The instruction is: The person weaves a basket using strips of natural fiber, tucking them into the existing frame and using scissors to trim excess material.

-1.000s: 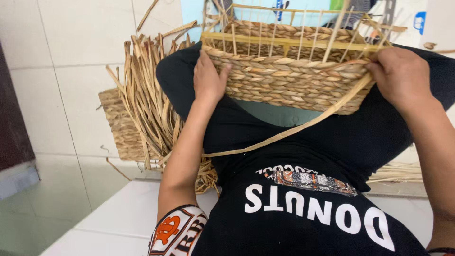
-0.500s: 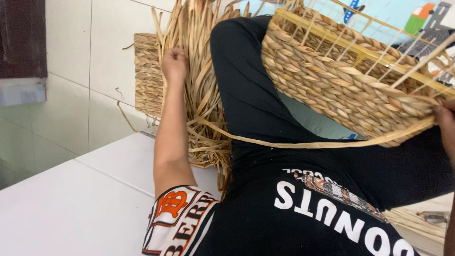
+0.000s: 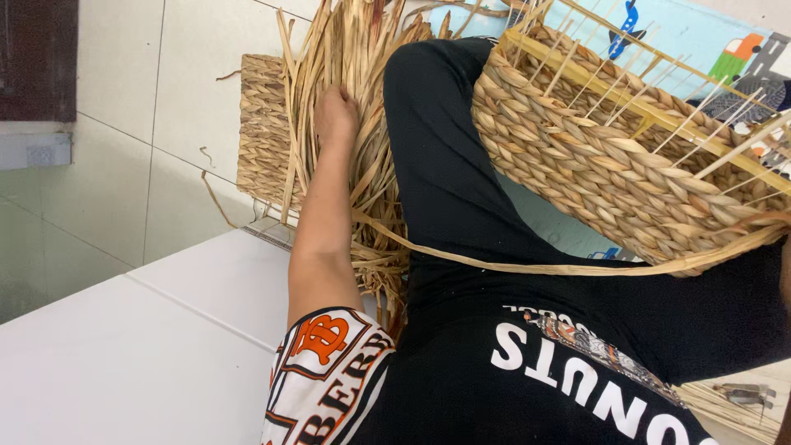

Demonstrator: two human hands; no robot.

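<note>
Since a second ago, the left hand [image 3: 336, 115] has left the basket's woven wall and gone to the bundle of dry straw strands [image 3: 362, 74] at eleven o'clock, its grip clenched among the strands. Head view: the half-woven basket [image 3: 610, 173] rests tilted on the person's black-trousered lap at two o'clock, thin upright stakes rising from its rim. One long flat strand [image 3: 527, 265] runs from the bundle under the basket toward three o'clock. The right hand is all but out of view at the right edge; its grip cannot be told. A small woven mat [image 3: 259, 124] lies on the tiled floor [image 3: 140, 189] just beside the bundle, at ten o'clock.
</note>
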